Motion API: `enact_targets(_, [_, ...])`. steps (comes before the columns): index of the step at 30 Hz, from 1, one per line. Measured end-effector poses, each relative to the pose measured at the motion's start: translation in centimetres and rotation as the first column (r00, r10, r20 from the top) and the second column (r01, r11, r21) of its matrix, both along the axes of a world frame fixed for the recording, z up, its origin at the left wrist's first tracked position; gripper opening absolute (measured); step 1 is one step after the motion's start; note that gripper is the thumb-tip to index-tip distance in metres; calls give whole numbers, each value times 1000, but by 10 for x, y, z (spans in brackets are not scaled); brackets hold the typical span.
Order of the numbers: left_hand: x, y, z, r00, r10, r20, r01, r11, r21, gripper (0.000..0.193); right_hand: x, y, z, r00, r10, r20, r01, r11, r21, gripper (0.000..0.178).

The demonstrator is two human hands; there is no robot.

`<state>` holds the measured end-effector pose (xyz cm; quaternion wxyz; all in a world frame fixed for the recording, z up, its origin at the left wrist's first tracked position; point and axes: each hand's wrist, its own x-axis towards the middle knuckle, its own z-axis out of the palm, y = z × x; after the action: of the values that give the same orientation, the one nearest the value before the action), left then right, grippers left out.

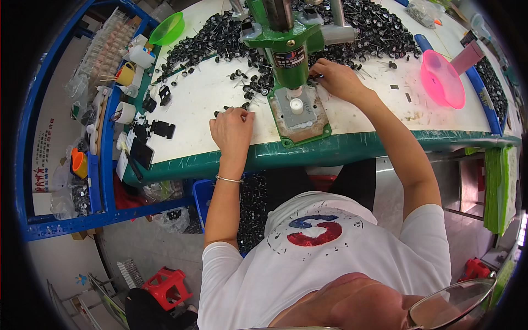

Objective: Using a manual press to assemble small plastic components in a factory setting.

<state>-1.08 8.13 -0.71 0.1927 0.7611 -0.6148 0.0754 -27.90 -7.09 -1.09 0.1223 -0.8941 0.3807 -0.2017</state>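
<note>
A green bench press [290,66] stands at the table's front edge, with a white round fixture [297,106] on its grey base plate [314,116]. To the right of the press column, my right hand [338,80] is closed, with its fingertips pinched at a small black part [315,76], partly covered by the fingers. My left hand [231,131] rests on the tabletop left of the base. Its fingers are curled downward beside small black wheel-like parts with metal pins [248,95]; what they grip, if anything, is hidden.
A large heap of black pinned parts [379,30] spreads behind the press. A pink bowl [441,82] stands right, a green bowl [168,28] far left. A phone [142,152] and black plastic pieces [163,129] lie at left. Below is a blue bin [202,201].
</note>
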Motion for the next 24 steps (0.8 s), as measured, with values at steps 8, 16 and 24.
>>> enact_targets(8, [8,-1,-5,998,4,55,-2,999,-34,10,-27,4,16,997,-1,-75,3,1000,31,22])
enact_targets(16, [8,11,5,996,-60,-67,41,965,-258,6,15,2,10,997,-69,39,74,988,-138,14])
enact_targets(24, [3,14,-3,439,-199,-876,4,976,-220,10,31,-4,4,999,-30,-27,20,953,-303,9])
